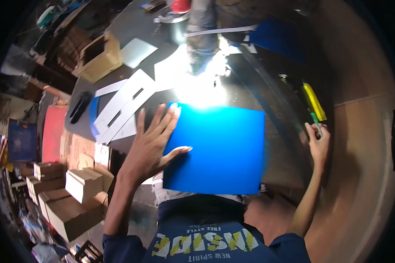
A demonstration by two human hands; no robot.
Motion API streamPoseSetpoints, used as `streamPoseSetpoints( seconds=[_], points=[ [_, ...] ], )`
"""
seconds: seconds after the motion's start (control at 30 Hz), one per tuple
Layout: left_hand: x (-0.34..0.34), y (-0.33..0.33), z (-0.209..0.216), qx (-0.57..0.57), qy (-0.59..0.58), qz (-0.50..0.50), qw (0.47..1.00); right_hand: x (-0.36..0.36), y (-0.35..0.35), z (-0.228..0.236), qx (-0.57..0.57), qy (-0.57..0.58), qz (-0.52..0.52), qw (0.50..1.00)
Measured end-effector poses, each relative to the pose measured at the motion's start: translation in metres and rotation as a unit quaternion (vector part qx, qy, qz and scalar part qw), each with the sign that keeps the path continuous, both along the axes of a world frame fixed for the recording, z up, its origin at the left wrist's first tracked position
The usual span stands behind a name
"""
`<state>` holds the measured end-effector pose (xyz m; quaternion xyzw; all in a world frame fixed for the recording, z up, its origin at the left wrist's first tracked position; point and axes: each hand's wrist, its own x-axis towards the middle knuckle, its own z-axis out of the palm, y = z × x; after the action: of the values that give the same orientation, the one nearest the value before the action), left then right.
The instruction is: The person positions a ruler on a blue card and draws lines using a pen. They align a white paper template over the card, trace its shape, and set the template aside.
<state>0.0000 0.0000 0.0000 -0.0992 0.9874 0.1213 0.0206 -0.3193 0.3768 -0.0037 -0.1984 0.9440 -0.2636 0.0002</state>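
Note:
A square blue sheet (215, 149) lies at the near edge of the dark table in front of me. My left hand (156, 142) rests on its left edge with the fingers spread, the thumb lying over the sheet. Off to the right, my right hand (318, 140) pinches a slim green pen-like thing (314, 118). Just beyond those fingers lies a long yellow tool (314, 101), whose exact kind I cannot make out. Between the blue sheet and my right hand, a long straight strip (272, 81) runs across the table.
White cut-out card pieces (129, 103) lie left of the sheet, near a black object (80, 107). Behind are a wooden box (100, 57), a metal pot (173, 27) and a glaring light (206, 85). Cardboard boxes (72, 215) stand at lower left; a brown surface (364, 144) borders the right.

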Motion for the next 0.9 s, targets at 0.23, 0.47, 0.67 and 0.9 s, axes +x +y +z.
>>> streamPoseSetpoints(
  seconds=[0.23,0.47,0.67,0.9],
  points=[
    [0.021,-0.004,0.008,0.014,-0.016,0.009,1.000,0.045,0.000,0.030,0.040,0.022,0.009,0.999],
    [0.021,-0.002,-0.001,0.008,-0.008,0.020,1.000,0.073,0.004,0.015,-0.085,0.063,0.004,0.994],
    [0.022,0.013,-0.001,0.013,-0.012,0.011,1.000,0.041,0.012,0.005,-0.094,0.100,-0.012,0.990],
    [0.023,0.031,0.001,0.070,0.026,0.059,0.995,-0.003,0.113,0.006,0.027,0.243,0.025,0.969]
  ],
)
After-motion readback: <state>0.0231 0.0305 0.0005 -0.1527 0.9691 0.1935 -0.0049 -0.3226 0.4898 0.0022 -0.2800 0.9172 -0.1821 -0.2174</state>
